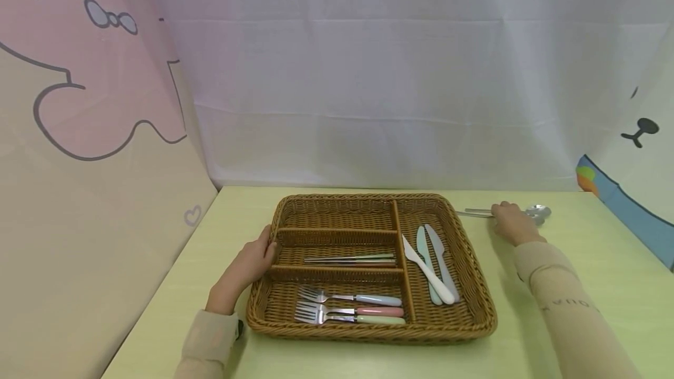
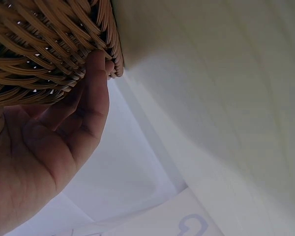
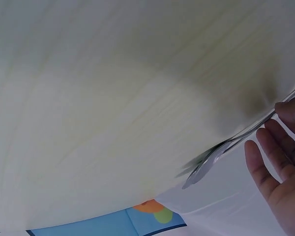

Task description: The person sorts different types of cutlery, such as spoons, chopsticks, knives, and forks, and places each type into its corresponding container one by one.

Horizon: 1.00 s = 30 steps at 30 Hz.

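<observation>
A brown woven cutlery basket [image 1: 368, 335] with divided compartments sits on the table. My left hand [image 1: 253, 262] grips its left side, thumb at the rim; in the left wrist view, fingers [image 2: 96, 93] press on the weave from outside. To the right of the basket, near the table's back edge, my right hand [image 1: 512, 224] pinches the handles of metal spoons [image 1: 538, 210]. Their bowls point right, while the handle ends reach toward the basket. In the right wrist view the spoons [image 3: 209, 164] lie close over the tabletop, with thumb and fingertips at the handles.
Inside the basket, three forks [image 1: 350, 311] with blue, pink and green handles lie in the front compartment. Chopsticks [image 1: 350, 259] occupy the middle one, and three knives [image 1: 430, 274] the right one. A white cloth [image 1: 358, 104] hangs behind the table; printed sheets flank both sides.
</observation>
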Each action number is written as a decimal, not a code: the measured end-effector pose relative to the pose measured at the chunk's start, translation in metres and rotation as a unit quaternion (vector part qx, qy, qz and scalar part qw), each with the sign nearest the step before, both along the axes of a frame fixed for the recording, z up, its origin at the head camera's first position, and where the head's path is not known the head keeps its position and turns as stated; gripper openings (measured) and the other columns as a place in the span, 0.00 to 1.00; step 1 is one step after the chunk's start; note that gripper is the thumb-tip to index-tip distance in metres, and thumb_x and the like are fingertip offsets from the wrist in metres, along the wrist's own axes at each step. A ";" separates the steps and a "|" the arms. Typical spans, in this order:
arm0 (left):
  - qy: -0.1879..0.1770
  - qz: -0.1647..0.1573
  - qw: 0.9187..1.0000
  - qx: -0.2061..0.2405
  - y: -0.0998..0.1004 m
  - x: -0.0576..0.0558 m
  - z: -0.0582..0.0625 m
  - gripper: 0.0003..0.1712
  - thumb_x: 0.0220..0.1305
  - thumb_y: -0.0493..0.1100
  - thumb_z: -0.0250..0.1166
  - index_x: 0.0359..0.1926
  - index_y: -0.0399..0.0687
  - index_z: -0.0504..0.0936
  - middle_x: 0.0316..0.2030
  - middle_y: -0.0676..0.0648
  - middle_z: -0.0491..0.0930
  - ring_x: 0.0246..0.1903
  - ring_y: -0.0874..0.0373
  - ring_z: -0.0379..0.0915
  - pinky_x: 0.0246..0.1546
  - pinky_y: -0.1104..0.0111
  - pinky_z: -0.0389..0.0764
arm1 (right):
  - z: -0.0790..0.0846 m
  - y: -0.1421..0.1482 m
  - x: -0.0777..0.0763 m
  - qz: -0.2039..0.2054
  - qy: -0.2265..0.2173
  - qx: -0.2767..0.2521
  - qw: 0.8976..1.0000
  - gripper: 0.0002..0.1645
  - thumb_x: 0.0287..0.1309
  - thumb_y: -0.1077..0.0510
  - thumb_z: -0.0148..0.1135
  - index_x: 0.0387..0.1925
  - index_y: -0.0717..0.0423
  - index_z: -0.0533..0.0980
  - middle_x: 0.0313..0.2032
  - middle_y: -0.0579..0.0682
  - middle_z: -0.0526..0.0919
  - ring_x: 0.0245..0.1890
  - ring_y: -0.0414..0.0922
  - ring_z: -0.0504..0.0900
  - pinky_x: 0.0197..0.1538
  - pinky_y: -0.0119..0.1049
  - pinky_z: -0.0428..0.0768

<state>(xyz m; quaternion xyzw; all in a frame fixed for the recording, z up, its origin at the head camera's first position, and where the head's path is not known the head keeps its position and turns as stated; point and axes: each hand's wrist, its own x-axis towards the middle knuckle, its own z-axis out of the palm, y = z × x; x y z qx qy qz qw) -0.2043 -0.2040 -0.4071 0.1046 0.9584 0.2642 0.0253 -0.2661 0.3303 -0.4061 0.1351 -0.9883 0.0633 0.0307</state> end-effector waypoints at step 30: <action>-0.008 0.007 1.000 0.006 0.001 0.001 0.001 0.32 0.70 0.41 0.43 0.67 0.28 0.45 0.10 0.51 0.63 0.08 0.62 0.53 0.13 0.66 0.64 | -0.008 0.001 -0.003 0.008 0.055 0.054 0.997 0.08 0.50 0.74 0.47 0.21 0.64 0.68 0.22 0.61 0.76 0.23 0.56 0.75 0.27 0.53 0.78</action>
